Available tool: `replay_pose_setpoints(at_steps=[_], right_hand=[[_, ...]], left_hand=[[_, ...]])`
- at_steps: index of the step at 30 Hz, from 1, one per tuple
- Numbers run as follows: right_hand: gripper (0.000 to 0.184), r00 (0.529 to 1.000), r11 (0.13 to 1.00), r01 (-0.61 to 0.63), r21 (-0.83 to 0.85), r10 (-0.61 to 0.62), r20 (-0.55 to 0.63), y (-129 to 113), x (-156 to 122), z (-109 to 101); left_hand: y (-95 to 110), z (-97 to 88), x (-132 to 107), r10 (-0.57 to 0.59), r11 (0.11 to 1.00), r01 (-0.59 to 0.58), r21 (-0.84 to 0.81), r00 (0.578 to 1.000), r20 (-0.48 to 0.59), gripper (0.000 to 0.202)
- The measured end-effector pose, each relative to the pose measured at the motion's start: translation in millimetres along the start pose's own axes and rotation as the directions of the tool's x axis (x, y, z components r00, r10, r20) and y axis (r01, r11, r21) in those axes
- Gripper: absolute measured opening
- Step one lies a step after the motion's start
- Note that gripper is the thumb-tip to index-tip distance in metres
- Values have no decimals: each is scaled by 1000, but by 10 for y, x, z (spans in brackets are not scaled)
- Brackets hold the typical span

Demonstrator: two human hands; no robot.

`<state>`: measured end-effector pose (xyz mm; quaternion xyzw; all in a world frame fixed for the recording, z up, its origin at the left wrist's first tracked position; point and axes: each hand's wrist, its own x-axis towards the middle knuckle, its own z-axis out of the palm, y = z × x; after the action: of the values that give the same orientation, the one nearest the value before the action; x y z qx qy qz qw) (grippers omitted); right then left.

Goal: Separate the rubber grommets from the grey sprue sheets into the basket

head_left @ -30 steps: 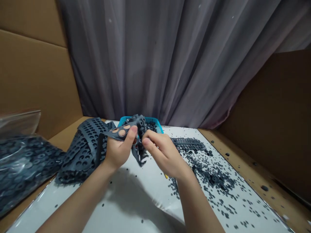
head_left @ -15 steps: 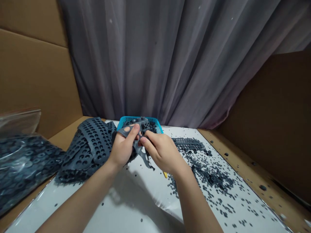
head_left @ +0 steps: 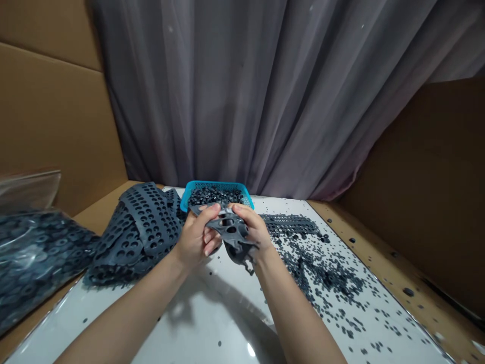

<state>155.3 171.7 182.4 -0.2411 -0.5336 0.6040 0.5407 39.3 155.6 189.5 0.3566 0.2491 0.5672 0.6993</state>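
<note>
Between my hands is a dark grey perforated rubber sheet [head_left: 232,230], bent and with a ragged lower edge. My left hand [head_left: 193,237] pinches its left end, thumb on top. On the right, my right hand [head_left: 259,232] grips the other side, its fingers partly hidden behind the sheet. Just beyond the hands stands a blue plastic basket [head_left: 184,202] holding many small black rubber rings [head_left: 215,195].
A heap of perforated rubber sheets [head_left: 140,227] lies at left, beside a clear bag of rubber rings [head_left: 41,263]. Flat perforated strips [head_left: 291,224] and scattered black bits [head_left: 333,278] cover the right of the white table [head_left: 197,323]. Cardboard walls [head_left: 53,111] flank it, with a grey curtain [head_left: 227,101] behind.
My right hand has shifted from plucking at the sheet's middle to holding its right side. The sheet has turned and opened out, and the ring cluster on top is no longer visible there.
</note>
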Motion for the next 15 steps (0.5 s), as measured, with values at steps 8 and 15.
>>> replay_pose_setpoints(at_steps=[8, 15], right_hand=[[39, 985, 972, 154, 179, -164, 45, -100, -19, 119], [25, 950, 941, 298, -162, -309, -49, -406, -102, -178]], left_hand=[[23, -55, 67, 227, 974, -228, 5, 972, 56, 56], [96, -230, 138, 412, 832, -401, 383, 910, 58, 33]])
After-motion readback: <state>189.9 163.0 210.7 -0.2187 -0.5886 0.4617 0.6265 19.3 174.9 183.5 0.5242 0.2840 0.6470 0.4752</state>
